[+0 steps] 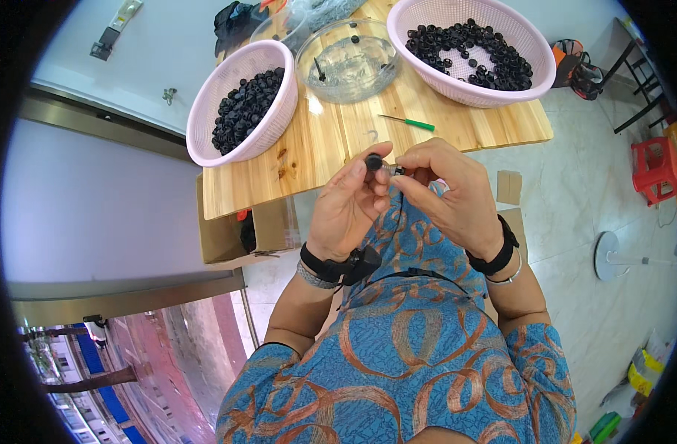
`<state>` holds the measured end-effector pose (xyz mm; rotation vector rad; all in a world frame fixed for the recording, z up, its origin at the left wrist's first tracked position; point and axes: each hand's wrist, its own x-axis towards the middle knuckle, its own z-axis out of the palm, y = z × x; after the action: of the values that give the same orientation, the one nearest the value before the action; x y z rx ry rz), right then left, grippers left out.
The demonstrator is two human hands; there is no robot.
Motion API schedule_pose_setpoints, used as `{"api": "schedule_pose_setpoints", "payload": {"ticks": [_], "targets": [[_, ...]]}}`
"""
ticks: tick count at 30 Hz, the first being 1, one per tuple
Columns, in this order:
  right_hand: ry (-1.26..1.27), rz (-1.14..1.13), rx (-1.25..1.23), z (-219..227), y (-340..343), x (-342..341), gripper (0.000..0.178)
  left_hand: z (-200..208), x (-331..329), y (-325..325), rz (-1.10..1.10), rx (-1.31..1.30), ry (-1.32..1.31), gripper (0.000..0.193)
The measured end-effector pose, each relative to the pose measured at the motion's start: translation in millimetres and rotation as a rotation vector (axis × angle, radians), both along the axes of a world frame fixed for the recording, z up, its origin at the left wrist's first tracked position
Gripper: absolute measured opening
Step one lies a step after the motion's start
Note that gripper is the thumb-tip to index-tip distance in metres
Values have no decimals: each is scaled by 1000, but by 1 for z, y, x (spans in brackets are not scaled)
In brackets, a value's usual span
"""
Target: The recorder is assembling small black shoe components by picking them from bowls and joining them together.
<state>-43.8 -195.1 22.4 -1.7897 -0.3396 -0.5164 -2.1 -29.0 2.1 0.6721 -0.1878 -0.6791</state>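
Just off the table's near edge, my left hand (340, 209) is closed around a small round black cap (373, 161), held between thumb and fingers. Close beside it, my right hand (455, 186) pinches a smaller black ring-like piece (399, 171) between thumb and forefinger. The fingertips of both hands nearly meet, and whether the two pieces touch I cannot tell. Beyond the hands, a thin screwdriver-like tool with a green handle (420, 124) lies on the wooden table (323, 152).
A pink basket (284, 111) of black caps stands at left, another pink basket (494, 96) of black rings at right. Between them sits a clear round tub (346, 92) with a few black pieces. A cardboard box (272, 226) is under the table, a red stool (655, 170) far right.
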Motion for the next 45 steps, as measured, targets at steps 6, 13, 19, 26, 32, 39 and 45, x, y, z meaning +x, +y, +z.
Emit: {"api": "schedule_pose_setpoints", "payload": {"ticks": [6, 13, 19, 26, 32, 39, 45], "targets": [[45, -64, 9, -3, 3, 1, 13, -4, -3, -4, 48, 199, -165, 36], [67, -101, -102, -5, 0, 0, 15, -5, -4, -5, 97, 186, -108, 34], [34, -101, -86, -3, 2, 0, 15, -10, -2, -5, 84, 112, -43, 33], [25, -103, -153, -4, -1, 0, 15, -11, -3, -9, 117, 88, -33, 28], [10, -140, -219, -5, -2, -1, 14, -11, -5, -10, 114, 79, -71, 28], [-31, -145, -239, -6, -3, -1, 13, -7, -6, -13, 124, 116, -68, 24], [-28, -152, -254, -6, -4, -2, 12, -9, -8, -14, 145, 135, -161, 24]]}}
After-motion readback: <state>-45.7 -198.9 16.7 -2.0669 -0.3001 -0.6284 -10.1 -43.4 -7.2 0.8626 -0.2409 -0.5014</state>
